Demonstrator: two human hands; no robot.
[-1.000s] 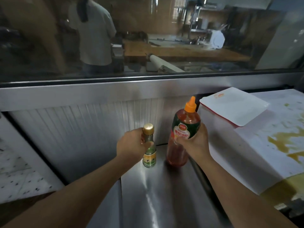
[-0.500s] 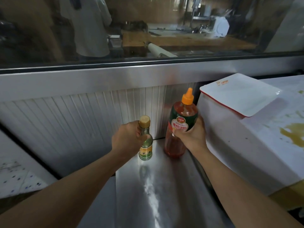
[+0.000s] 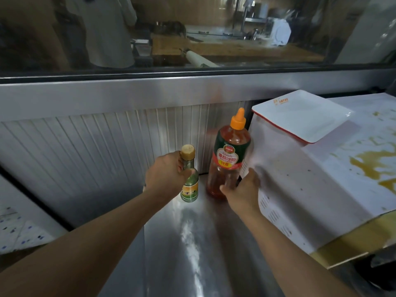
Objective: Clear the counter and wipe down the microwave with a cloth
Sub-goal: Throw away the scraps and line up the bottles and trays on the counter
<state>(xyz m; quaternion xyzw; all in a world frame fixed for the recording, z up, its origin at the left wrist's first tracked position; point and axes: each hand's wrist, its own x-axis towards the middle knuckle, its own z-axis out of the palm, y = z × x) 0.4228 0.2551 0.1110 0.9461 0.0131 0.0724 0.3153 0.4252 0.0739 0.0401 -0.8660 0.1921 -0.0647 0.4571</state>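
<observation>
your left hand [image 3: 166, 175] grips the small green bottle [image 3: 189, 183] just below its gold cap, fingers curled round the neck, and the bottle stands upright on the steel worktop [image 3: 192, 243]. your right hand [image 3: 244, 190] sits low beside the tall red sauce bottle [image 3: 230, 161] with the orange nozzle; the fingers lie loose and nearly straight against its lower part, released rather than wrapped round it. that bottle stands upright at the back of the worktop, just beside the white microwave [image 3: 300, 189] on your right and close to the ribbed metal wall [image 3: 96, 151]. the two bottles stand near each other, not touching. the microwave top carries a white tray [image 3: 300, 114] with a red edge at its back corner and yellow-brown stains [image 3: 372, 168] toward the right. behind the glass [image 3: 192, 28] above the wall a person in a pale shirt [image 3: 107, 28] stands by a wooden table.
</observation>
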